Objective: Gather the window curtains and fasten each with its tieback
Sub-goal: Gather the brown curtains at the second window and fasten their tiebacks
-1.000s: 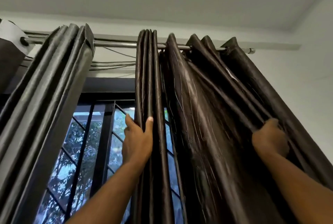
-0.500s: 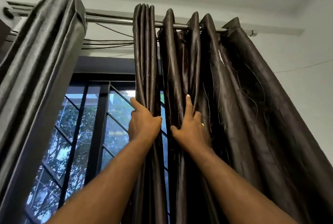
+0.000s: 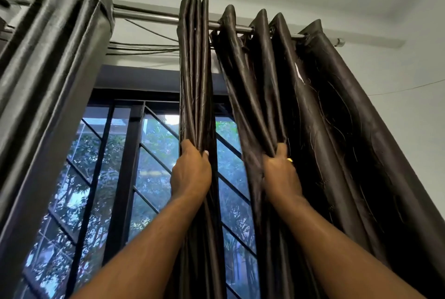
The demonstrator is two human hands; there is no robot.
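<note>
A dark brown curtain (image 3: 337, 130) hangs from a metal rod (image 3: 149, 16) on the right side of the window. Its leftmost folds (image 3: 195, 70) are bunched tight, and my left hand (image 3: 191, 173) is closed around them at mid height. My right hand (image 3: 280, 171) grips the folds further right, with a gap of window showing between the two bunches. A grey curtain (image 3: 48, 70) hangs gathered at the far left. No tieback is in view.
A barred window (image 3: 125, 166) with trees behind it fills the space between the curtains. Several cables (image 3: 144, 47) run along the wall under the rod. White wall (image 3: 409, 94) lies to the right, and the ceiling is close above.
My right hand has moved right, away from my left hand, and closed on folds further along the curtain. A gap of window now shows between the bunches. My left hand keeps its grip.
</note>
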